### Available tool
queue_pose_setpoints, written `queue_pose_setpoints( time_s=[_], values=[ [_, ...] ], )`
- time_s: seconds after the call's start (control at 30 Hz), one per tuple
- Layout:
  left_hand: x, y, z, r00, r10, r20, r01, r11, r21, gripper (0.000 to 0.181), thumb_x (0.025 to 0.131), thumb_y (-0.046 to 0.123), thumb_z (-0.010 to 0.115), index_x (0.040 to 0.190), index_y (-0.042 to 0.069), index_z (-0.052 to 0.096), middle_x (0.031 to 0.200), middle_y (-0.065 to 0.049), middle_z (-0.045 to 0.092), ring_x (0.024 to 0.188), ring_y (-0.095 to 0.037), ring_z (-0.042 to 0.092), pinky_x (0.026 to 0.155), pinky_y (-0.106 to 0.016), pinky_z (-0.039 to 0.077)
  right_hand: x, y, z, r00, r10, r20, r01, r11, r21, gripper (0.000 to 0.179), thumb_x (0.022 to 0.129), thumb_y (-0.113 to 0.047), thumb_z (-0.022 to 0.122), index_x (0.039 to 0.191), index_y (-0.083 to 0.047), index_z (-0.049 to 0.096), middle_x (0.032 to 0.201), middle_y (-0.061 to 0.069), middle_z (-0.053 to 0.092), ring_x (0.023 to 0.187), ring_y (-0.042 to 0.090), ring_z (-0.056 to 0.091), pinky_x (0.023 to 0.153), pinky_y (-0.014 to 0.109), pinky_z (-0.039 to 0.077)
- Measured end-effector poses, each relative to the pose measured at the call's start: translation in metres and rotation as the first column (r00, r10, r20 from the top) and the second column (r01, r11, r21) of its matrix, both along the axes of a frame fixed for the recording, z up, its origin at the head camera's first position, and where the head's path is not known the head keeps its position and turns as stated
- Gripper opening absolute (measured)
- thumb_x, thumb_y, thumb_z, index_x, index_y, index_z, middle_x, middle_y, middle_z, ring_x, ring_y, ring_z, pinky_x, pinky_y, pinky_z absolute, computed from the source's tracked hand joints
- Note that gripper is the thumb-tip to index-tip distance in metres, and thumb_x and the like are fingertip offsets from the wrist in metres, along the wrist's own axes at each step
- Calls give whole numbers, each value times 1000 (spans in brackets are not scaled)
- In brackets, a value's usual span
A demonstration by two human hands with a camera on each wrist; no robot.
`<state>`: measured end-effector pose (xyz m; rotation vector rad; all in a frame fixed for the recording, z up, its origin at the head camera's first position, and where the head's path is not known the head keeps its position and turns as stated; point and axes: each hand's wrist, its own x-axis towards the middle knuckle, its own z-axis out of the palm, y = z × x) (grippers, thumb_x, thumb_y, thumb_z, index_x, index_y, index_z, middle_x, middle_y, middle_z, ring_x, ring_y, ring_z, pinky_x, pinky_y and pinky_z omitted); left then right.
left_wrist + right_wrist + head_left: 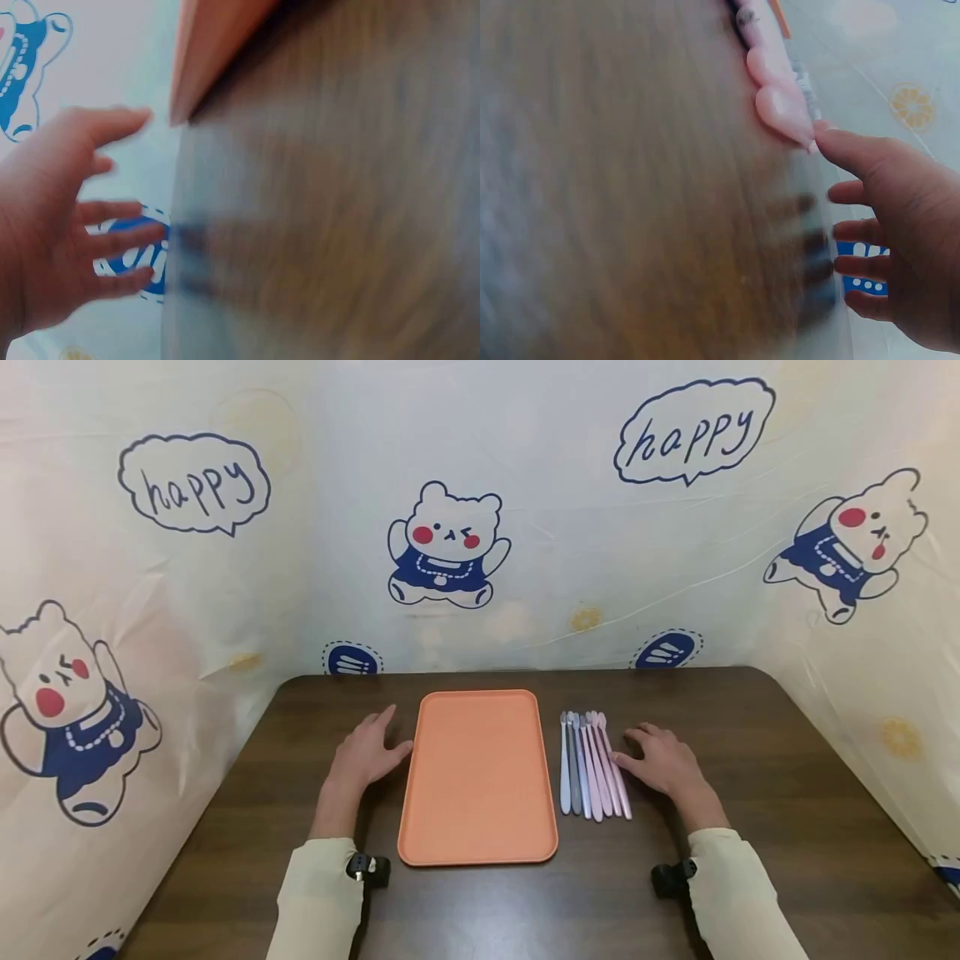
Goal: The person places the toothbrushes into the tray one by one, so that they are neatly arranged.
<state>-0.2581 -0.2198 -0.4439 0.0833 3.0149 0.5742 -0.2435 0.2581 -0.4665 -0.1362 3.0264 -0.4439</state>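
An orange rectangular tray [477,777] lies on the table between my hands, with its inside bare. Just right of it is a row of several slim toothbrushes [597,768] in pale blue, grey, lilac and pink, side by side. My left hand [366,752] is by the tray's left edge, fingers spread and holding nothing; its thumb is close to the rim. In the left wrist view the tray's corner [199,67] shows above the thumb. My right hand [663,760] holds nothing; its thumb is at the pink toothbrushes [780,112], and I cannot tell whether it touches them.
The dark wooden table [480,910] has its far edge against a pale printed curtain [555,552] with cartoon bears. Curtain also hangs along both sides. A black wrist camera [369,870] sits at the left cuff, another camera [672,878] at the right.
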Motion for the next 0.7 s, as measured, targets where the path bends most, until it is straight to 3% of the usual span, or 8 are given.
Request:
queue_pose_setpoints(
  time_s=[0.13,0.27,0.47,0.57,0.7],
  values=[
    [8,2,-2,998,44,37,-47,997,59,72,91,44,60,148,4,39,148,-26,44,134,-46,44,106,-63,38,2,-4,2,1000,-9,-13,9,1000,-17,65,89,-54,58,132,-5,58,141,26,48,127,46,44,104,66,37],
    [14,9,-1,996,69,55,-75,988,131,61,91,39,61,138,0,51,134,-23,58,122,-40,56,102,-57,45,3,-9,5,1000,-19,17,21,994,-110,46,90,-44,64,116,-7,66,119,19,63,104,34,57,91,54,49],
    [18,20,1,994,82,73,-93,980,174,41,89,30,65,119,1,66,104,-16,70,87,-25,62,79,-43,54,0,-17,12,988,-25,151,65,962,-265,26,92,-29,64,104,-5,66,94,11,66,81,20,59,71,30,49],
    [18,25,-1,993,87,78,-104,966,236,32,88,22,66,112,1,70,93,-13,71,78,-20,60,70,-34,51,-1,-21,16,976,-52,213,118,944,-307,23,92,-24,64,100,-3,66,91,11,65,77,19,59,67,28,51],
    [18,30,-8,989,110,95,-136,927,349,26,87,13,64,109,0,71,86,-12,70,70,-16,60,64,-27,49,-2,-27,22,946,-113,304,221,911,-349,20,91,-19,65,94,1,67,86,10,64,72,16,61,65,26,55]
  ],
)
